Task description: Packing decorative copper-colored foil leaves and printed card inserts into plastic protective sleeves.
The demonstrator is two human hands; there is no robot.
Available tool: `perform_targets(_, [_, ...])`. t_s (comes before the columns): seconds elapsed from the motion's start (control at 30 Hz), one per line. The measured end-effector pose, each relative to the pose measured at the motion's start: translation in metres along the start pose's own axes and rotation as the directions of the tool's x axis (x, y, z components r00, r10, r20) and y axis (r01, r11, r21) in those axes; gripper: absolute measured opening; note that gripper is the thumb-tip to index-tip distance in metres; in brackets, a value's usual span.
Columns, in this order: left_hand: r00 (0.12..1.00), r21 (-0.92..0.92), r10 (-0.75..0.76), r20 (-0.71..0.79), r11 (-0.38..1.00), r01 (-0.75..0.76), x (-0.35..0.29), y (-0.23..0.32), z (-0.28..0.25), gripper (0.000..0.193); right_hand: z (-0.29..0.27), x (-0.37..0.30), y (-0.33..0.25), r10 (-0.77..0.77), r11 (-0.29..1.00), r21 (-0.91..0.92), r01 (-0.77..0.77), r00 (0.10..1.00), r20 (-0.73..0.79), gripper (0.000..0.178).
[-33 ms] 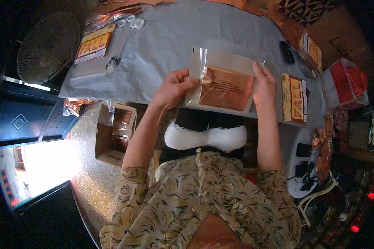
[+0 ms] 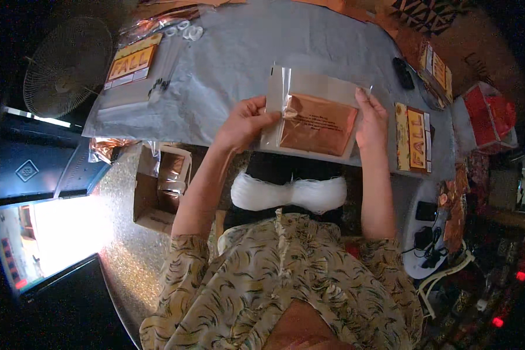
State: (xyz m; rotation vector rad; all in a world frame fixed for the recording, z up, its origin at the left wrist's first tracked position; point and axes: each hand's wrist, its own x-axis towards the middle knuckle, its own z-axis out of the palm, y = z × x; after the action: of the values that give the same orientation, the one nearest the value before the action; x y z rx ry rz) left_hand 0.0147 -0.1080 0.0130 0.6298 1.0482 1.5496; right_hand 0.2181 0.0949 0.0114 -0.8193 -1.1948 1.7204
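Observation:
In front of me, over the near edge of the table, I hold up a clear plastic bag point(image 2: 315, 84). Through it shows a folded copper-coloured foil piece point(image 2: 318, 131), with several lines of dark print across it. My left hand point(image 2: 244, 124) is closed on the bag's left edge, thumb on top. At the right edge, my right hand point(image 2: 372, 119) grips the bag between thumb and fingers. A white bundle of strands point(image 2: 289, 192), narrowed at its middle, lies below the bag by my lap.
A grey cloth point(image 2: 233, 52) covers the table. Printed yellow cards top a stack of clear bags point(image 2: 128, 96) at left; white rings point(image 2: 192, 32) lie beyond. Another yellow card point(image 2: 414, 137) sits at right, near a red-and-clear container point(image 2: 487, 116). An open cardboard box point(image 2: 149, 192) stands below left.

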Motion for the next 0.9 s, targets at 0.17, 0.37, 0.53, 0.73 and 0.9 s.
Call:
perform_targets(0.17, [1.000, 0.005, -0.012, 0.001, 1.000, 0.012, 0.001, 0.001, -0.004, 0.025, 0.008, -0.008, -0.007, 0.014, 1.000, -0.002, -0.014, 0.999, -0.031, 0.031])
perform_targets(0.37, [0.998, 0.116, -0.008, -0.059, 0.993, 0.014, 0.000, 0.007, -0.014, 0.036, 0.019, -0.015, -0.005, 0.042, 0.998, -0.046, -0.041, 0.999, 0.032, 0.032])
perform_targets(0.53, [0.985, 0.004, 0.128, -0.119, 0.992, -0.128, 0.020, 0.032, -0.013, 0.037, 0.029, -0.030, -0.008, 0.000, 0.990, -0.142, 0.017, 0.993, 0.119, 0.029])
perform_targets(0.73, [0.984, -0.010, 0.141, -0.110, 0.990, -0.142, 0.025, 0.029, -0.007, 0.038, 0.048, -0.041, -0.027, -0.030, 0.994, -0.096, 0.044, 0.990, 0.135, 0.029])
perform_targets(0.9, [0.978, -0.007, 0.184, -0.102, 0.983, -0.186, 0.013, 0.023, -0.001, 0.038, 0.037, -0.044, -0.021, 0.064, 0.993, 0.090, -0.078, 0.986, 0.153, 0.029])
